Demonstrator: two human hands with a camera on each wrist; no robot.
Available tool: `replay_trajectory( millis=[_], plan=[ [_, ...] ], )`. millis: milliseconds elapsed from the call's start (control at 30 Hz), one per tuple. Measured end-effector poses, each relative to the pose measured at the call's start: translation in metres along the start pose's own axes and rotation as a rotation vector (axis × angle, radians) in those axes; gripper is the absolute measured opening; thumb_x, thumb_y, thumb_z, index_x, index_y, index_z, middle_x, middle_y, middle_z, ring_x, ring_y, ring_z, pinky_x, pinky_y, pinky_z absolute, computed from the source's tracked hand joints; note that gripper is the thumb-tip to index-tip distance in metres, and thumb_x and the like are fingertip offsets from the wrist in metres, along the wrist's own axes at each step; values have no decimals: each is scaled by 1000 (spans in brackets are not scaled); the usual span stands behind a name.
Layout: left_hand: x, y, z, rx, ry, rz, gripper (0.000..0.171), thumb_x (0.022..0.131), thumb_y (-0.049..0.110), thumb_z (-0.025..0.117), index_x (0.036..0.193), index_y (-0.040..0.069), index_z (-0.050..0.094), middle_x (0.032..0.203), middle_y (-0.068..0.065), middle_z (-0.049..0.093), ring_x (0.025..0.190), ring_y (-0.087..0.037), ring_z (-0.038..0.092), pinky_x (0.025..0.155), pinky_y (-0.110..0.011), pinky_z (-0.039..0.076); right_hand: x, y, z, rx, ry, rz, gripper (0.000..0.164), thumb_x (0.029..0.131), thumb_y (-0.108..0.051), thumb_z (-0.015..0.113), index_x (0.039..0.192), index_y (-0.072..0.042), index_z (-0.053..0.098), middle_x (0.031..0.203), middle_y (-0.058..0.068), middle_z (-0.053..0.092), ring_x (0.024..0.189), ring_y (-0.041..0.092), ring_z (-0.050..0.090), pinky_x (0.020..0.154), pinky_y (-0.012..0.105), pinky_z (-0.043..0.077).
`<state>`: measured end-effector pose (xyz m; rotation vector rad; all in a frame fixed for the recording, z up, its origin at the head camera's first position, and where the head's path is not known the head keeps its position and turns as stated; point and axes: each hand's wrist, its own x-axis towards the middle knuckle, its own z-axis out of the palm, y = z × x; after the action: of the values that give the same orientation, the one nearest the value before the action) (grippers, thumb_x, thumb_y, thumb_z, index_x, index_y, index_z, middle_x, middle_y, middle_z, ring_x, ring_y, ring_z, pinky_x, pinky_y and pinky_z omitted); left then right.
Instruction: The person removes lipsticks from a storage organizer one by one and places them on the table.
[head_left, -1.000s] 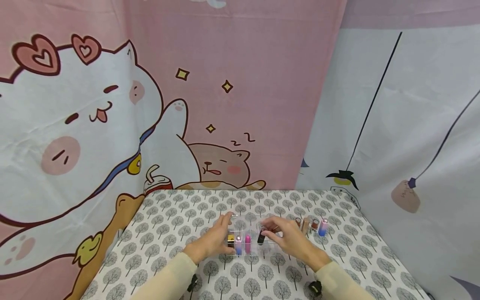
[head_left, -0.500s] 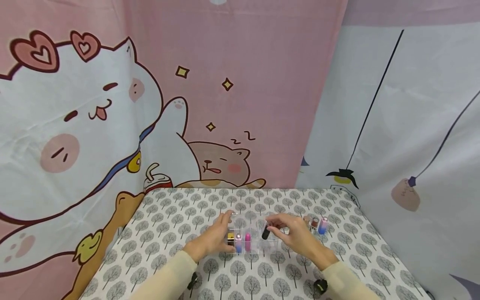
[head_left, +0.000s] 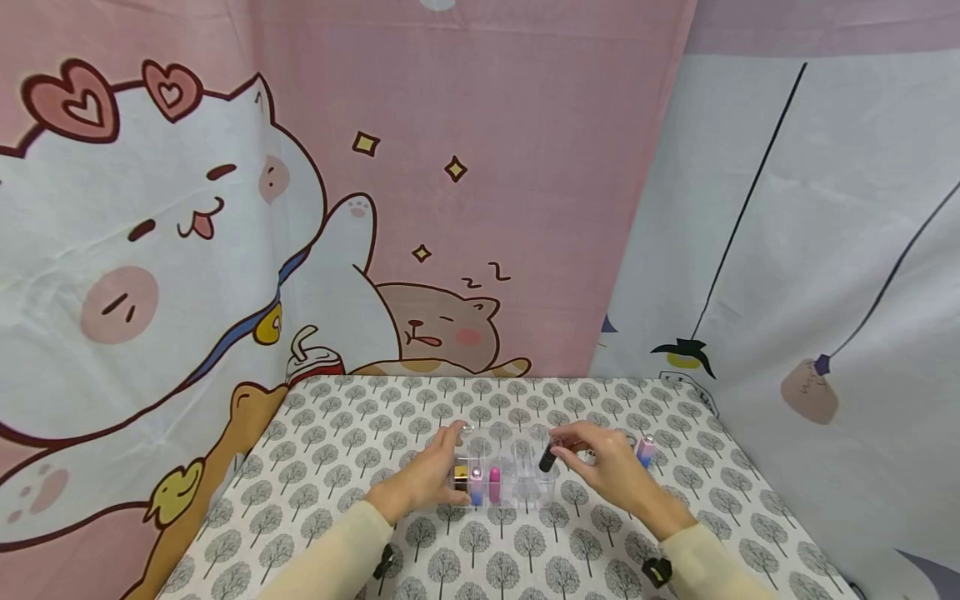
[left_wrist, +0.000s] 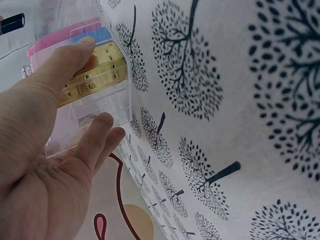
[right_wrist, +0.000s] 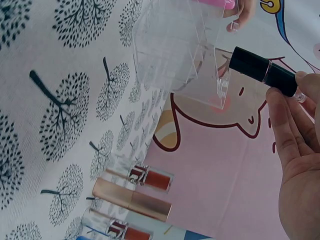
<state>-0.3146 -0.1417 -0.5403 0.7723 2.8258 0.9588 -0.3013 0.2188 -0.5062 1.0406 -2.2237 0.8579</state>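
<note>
A clear plastic organizer box (head_left: 525, 493) with compartments sits on the table. My left hand (head_left: 426, 473) grips its left end, thumb on the near side and fingers round the far side. Standing in the box at that end are a gold-and-black lipstick (head_left: 461, 479), a pink-and-blue lipstick (head_left: 476, 487) and a bright pink one (head_left: 495, 486). Between thumb and fingertips my right hand (head_left: 609, 468) pinches a black lipstick tube (right_wrist: 262, 71) by its clear-tipped end. The tube tilts above the box's right end, apart from the walls in the right wrist view.
Right of the box stand a rose-gold lipstick (right_wrist: 131, 199), a red-brown lip gloss (right_wrist: 157, 179) and a second gloss (right_wrist: 136, 233). A pink-and-blue tube (head_left: 645, 451) is beside them, partly behind my right hand in the head view. A tree-patterned cloth (head_left: 442, 575) covers the table.
My right hand has moved right along the box with the black lipstick tube, from its middle to the right end. The left hand has stayed on the box.
</note>
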Motion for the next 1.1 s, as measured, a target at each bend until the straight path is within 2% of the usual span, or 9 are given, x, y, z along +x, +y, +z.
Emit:
replay_trajectory(
  millis=[167,367,600,733,900,1100],
  plan=[
    [0,-1,1,-18,2,1,141,80,26,108,185,9,15,172,-28,49,136,-42,73,123,-64,62,-4,4,-5,-27,1,28,37,95,1,93,130,-7,82,109,2,89,90,7,84,78,19,71],
    [-1,-1,2,-18,1,1,141,80,26,109,184,8,15,171,-28,49,134,-40,74,122,-62,63,-8,9,-11,-51,33,13,37,94,4,93,127,-7,83,106,3,89,87,7,82,73,21,71],
    [-1,-1,1,-7,1,-4,141,81,27,108,185,9,14,172,-28,49,135,-40,74,122,-61,63,-15,14,-22,-54,29,81,35,96,3,91,128,-5,82,106,2,89,88,2,79,72,20,69],
    [-1,-1,0,-7,0,-5,141,81,26,108,185,8,14,172,-28,49,135,-40,74,123,-61,63,-20,19,-27,-64,23,102,36,96,2,91,130,-3,82,106,2,89,87,3,80,70,21,69],
    [0,-1,1,0,3,3,141,81,25,108,184,7,14,171,-28,50,134,-40,74,121,-60,64,-26,25,-31,-84,16,127,36,97,1,90,131,-6,82,106,2,90,87,4,81,69,24,70],
    [1,-1,1,2,3,6,141,81,26,108,185,8,14,171,-28,50,134,-41,74,120,-60,65,-34,34,-33,-76,20,116,38,94,5,91,129,-5,81,105,4,89,83,5,82,74,20,70]
  ],
)
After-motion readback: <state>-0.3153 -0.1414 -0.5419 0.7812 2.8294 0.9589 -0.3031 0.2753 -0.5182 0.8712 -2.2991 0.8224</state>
